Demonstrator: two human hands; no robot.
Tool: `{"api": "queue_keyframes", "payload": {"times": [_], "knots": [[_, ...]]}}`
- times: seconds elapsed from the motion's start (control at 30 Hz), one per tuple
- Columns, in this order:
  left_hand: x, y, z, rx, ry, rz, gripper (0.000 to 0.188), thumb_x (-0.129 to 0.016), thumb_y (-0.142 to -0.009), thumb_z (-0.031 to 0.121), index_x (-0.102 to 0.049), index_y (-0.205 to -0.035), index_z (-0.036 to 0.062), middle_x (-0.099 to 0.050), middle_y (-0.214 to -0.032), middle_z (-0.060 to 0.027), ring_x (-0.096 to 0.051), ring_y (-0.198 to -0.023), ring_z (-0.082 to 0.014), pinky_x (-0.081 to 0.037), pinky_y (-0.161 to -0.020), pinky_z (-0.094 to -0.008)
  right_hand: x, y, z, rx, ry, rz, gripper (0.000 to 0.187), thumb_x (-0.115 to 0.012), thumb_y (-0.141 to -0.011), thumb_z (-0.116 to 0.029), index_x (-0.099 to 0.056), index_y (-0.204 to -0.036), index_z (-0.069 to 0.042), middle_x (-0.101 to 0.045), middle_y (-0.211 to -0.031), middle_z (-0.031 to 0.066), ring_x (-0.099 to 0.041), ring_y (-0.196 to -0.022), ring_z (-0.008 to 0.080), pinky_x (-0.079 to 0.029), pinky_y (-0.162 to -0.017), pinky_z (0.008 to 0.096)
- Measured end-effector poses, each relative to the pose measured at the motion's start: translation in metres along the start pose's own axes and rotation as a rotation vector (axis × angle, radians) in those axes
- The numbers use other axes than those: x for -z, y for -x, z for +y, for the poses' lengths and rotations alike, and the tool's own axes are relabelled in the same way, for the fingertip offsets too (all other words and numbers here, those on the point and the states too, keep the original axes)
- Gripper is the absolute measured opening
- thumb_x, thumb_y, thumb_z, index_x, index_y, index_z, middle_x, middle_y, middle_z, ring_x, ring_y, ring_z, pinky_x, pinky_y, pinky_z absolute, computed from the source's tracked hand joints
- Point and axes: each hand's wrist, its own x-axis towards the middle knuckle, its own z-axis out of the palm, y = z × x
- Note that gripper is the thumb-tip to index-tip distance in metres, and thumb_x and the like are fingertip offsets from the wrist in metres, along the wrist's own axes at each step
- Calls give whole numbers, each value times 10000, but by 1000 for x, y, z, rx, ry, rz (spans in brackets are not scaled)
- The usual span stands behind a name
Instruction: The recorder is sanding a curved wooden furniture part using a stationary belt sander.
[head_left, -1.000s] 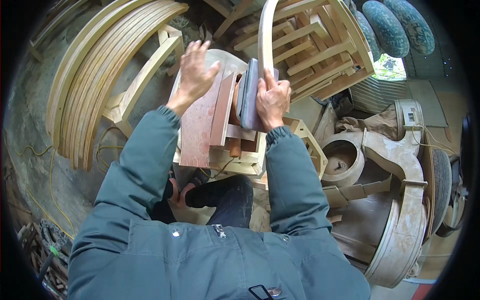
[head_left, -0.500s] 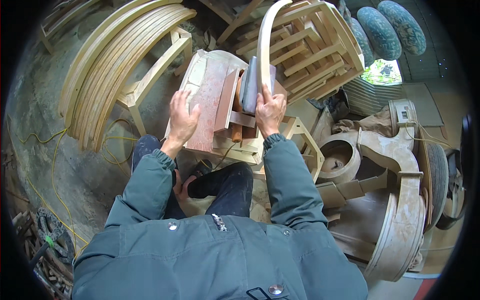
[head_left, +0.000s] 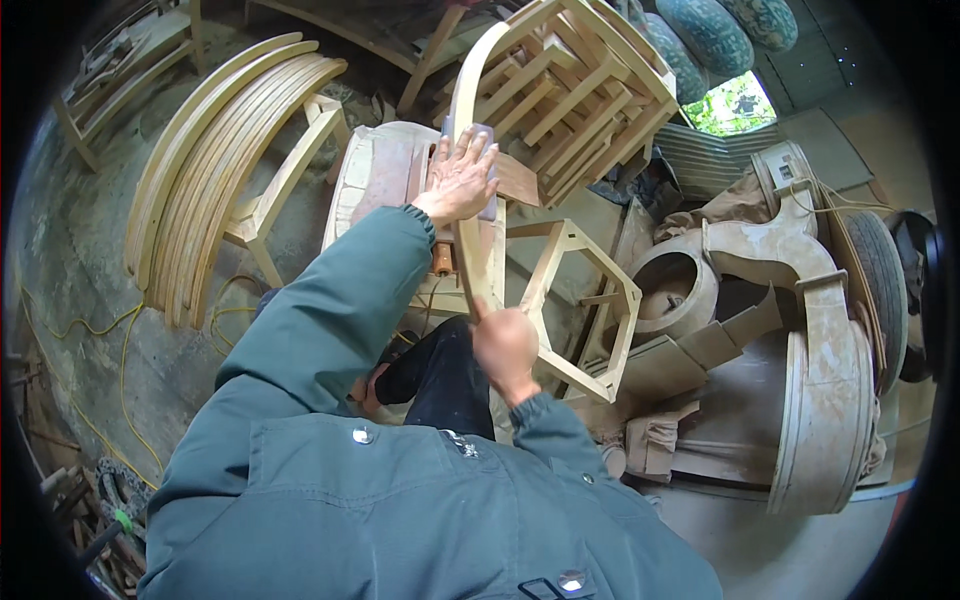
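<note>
A curved wooden strip (head_left: 472, 262) runs from the far stack of frames toward me, standing on edge along a grey-purple flat-faced tool (head_left: 489, 208). That tool sits on a dusty reddish bench (head_left: 385, 180); most of it is hidden behind my hand and the strip. My left hand (head_left: 458, 180) lies flat against the strip where it meets the tool, its fingers stretched out and slightly apart. Lower down, my right hand (head_left: 506, 345), a little blurred, is closed round the strip's near end. Below my left wrist an orange-brown handle (head_left: 442, 258) shows.
Several curved strips (head_left: 235, 165) rest on a wooden frame at the left. Beyond the bench wooden frames (head_left: 575, 95) are piled up, and a hexagonal frame (head_left: 625, 330) stands right of my right hand. A large dusty machine (head_left: 825, 350) fills the right side. Yellow cord (head_left: 125, 370) trails over the floor.
My left hand has gone from over the bench rightward onto the strip. My right hand has shifted from the strip's middle to its near end, and the strip has come toward me.
</note>
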Motion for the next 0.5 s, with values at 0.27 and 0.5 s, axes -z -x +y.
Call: {"api": "queue_keyframes", "payload": {"times": [0.27,0.5], "knots": [[-16,78,57,-38,-65,-159,651,-537,-1006,338,-436,-1533,-30,-344,-1657,-208,-216,-1584,-362,-194,-1236,-646,62,146,22,-191,-94,-21,541,-844,-775,-161,-711,-1299,-178,-567,-988,90,-549,-928,299,-467,-805,420],[-23,69,56,20,-64,-98,683,-575,-964,284,-408,-1544,-36,-344,-1650,-225,-223,-1579,-379,-185,-1226,-672,51,143,39,-311,-224,43,648,-801,-810,-90,-579,-1419,-85,-589,-1152,170,-591,-1071,378,-512,-905,453]]}}
